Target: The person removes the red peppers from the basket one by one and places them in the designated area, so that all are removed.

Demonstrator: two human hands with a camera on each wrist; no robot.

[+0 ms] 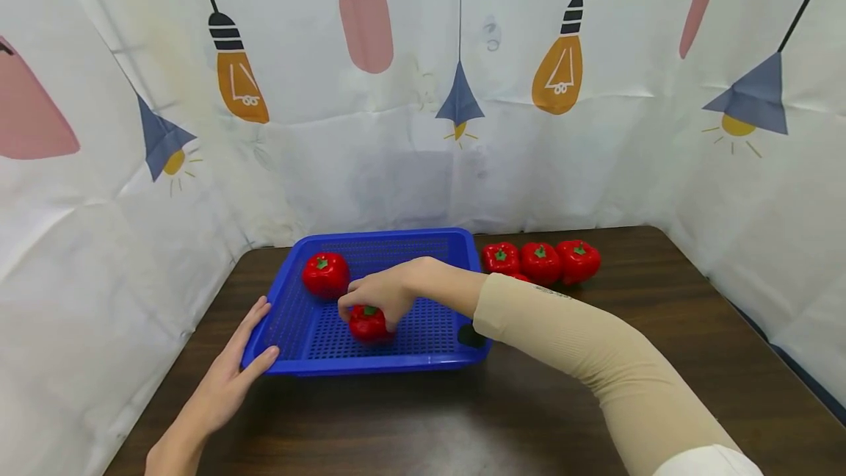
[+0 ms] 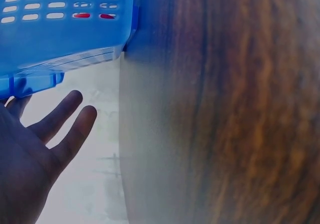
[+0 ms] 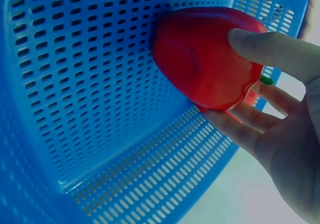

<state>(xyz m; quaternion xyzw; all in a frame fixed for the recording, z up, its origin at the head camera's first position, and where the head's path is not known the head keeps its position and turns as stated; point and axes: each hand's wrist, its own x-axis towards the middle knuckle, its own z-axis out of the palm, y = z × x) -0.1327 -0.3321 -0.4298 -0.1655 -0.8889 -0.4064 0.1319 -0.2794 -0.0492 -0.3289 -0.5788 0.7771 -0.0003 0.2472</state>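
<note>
My right hand (image 1: 391, 291) reaches into a blue perforated plastic basket (image 1: 370, 367) and grips a red bell pepper (image 1: 366, 327) with a green stem. In the right wrist view, the thumb lies on one side of this pepper (image 3: 200, 58) and the fingers on the other; it is low in the basket, near or on the bottom. A second red bell pepper (image 1: 326, 275) sits at the basket's back left. My left hand (image 1: 221, 388) is at the front left corner, thumb by the rim and fingers extended along the outside. The left wrist view shows the fingers spread beneath the rim.
Several red bell peppers (image 1: 540, 263) stand together on the dark wooden table (image 1: 562, 417), just right of the basket; my right forearm partly covers one. A white curtain (image 1: 396, 167) printed with lamps hangs behind and along both sides.
</note>
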